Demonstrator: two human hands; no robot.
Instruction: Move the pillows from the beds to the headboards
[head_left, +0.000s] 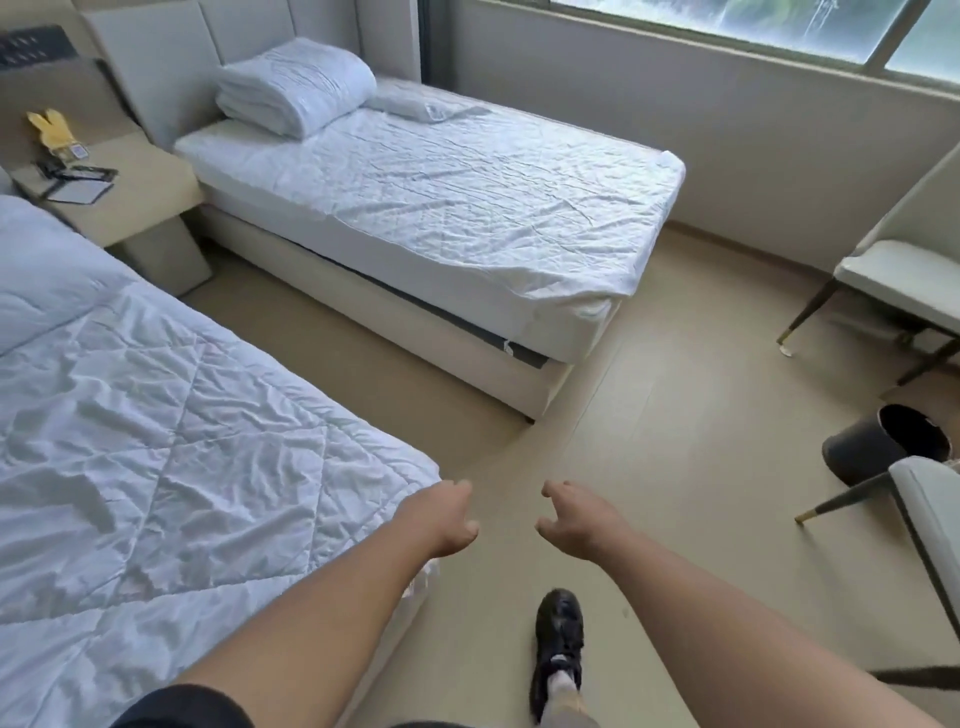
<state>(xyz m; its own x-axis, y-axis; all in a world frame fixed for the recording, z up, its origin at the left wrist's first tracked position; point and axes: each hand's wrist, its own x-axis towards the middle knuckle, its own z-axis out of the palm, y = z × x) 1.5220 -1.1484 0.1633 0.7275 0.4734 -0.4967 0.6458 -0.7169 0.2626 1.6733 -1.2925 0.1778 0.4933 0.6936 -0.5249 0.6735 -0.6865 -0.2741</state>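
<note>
Two beds with white linen stand side by side. On the far bed (441, 197) a folded white duvet (293, 85) leans near the padded headboard (171, 57), and a flat white pillow (415, 104) lies beside it by the wall. The near bed (156, 441) is covered with a quilted duvet, with a white pillow (41, 265) at its head end on the left edge. My left hand (447, 519) and my right hand (576, 525) are stretched out over the floor at the near bed's foot corner, both holding nothing, fingers loosely curled and apart.
A beige nightstand (140, 176) with a yellow item and dark papers sits between the beds. Two pale chairs (904, 280) and a black bin (883, 441) stand at the right. A floor aisle runs between the beds. My black shoe (558, 639) is on the floor.
</note>
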